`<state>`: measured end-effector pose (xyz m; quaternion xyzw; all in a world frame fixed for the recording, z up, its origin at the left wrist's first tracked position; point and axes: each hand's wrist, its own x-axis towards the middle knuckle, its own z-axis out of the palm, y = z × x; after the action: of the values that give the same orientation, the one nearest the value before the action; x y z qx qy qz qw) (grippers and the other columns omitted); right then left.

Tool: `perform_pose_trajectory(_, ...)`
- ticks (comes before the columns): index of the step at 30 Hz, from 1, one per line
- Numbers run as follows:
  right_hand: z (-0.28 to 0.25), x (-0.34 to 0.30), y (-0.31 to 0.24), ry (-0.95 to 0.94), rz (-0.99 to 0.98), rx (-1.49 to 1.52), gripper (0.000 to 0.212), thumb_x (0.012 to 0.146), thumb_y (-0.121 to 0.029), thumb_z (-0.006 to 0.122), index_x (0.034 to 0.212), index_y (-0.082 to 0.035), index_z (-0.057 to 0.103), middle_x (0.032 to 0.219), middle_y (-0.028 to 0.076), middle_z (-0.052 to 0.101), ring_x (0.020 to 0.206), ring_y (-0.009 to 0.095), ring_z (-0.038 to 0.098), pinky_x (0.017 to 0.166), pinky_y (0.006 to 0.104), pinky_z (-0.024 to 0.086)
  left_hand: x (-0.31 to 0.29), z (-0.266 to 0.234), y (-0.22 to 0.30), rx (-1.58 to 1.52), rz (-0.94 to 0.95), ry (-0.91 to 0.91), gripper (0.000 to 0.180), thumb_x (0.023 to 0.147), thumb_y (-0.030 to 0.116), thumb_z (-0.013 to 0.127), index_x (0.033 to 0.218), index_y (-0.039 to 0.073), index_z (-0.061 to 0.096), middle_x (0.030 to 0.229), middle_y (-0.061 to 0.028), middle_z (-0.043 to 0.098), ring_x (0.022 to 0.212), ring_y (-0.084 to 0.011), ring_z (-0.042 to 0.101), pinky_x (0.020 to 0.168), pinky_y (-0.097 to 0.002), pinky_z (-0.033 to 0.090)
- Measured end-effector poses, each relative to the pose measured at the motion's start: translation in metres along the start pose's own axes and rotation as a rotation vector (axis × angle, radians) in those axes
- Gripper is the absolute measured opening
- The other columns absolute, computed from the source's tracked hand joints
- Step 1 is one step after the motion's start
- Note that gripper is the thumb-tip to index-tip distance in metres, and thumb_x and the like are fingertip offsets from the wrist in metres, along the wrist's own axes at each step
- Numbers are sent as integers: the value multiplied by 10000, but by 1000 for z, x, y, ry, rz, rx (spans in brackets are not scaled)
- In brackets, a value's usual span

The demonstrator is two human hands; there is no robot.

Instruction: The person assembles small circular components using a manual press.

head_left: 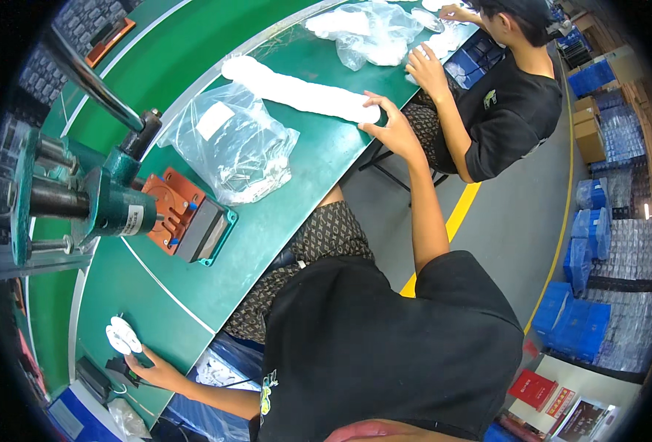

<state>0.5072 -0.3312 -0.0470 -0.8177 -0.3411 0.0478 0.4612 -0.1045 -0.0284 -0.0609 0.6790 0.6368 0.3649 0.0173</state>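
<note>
My left hand (158, 373) is low over the bench at the lower left, its thumb and fingers apart. A few white rounded pieces (123, 335) lie just beyond its fingertips; whether it touches them I cannot tell. My right arm reaches out to the far side, where my right hand (397, 132) has its thumb and fingers around the near end of a long row of white rounded pieces (296, 91). This row lies flat on the green bench, its pieces packed close together.
A clear plastic bag (230, 144) of small parts lies mid-bench. Left of it stand an orange fixture (173, 211) and a green lever press (112, 199). A co-worker (514, 110) sits at the far right by another bag (370, 37). Blue crates (573, 320) line the aisle.
</note>
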Motion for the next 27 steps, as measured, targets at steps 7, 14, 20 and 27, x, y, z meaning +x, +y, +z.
perform_pose_trajectory(7, 18, 0, -2, 73, -110, -84, 407, 782, -121, 779, 1160, -63, 641, 1472, 181, 499, 1371, 315, 460, 1133, 402, 349, 11, -5, -6, 124, 91, -55, 497, 970, 288, 662, 1346, -21, 561, 1360, -184, 584, 1264, -323, 544, 1077, -412, 412)
perform_pose_trajectory(14, 88, -50, -89, 320, -485, 172, 160, 790, -16, 666, 947, -19, 637, 921, 136, 672, 839, 287, 654, 791, 362, 523, 24, 0, -20, 52, 103, -99, 442, 992, 296, 624, 1322, 4, 594, 1293, -197, 641, 1117, -329, 639, 965, -412, 482)
perform_pose_trajectory(20, 162, -33, -148, 14, -533, -182, 229, 824, -74, 727, 1006, 3, 612, 925, 163, 644, 896, 349, 611, 805, 429, 515, 17, -3, 9, 50, -14, -4, 346, 1016, 286, 588, 1263, 54, 655, 1199, -163, 699, 1045, -300, 685, 880, -385, 522)
perform_pose_trajectory(27, 171, -22, -163, -276, -264, -185, 83, 819, -13, 634, 850, 61, 609, 828, 259, 632, 860, 448, 624, 757, 531, 490, 8, -10, 2, 61, 193, 147, 289, 1022, 179, 565, 1224, 5, 677, 1175, -153, 711, 1081, -300, 680, 911, -376, 524)
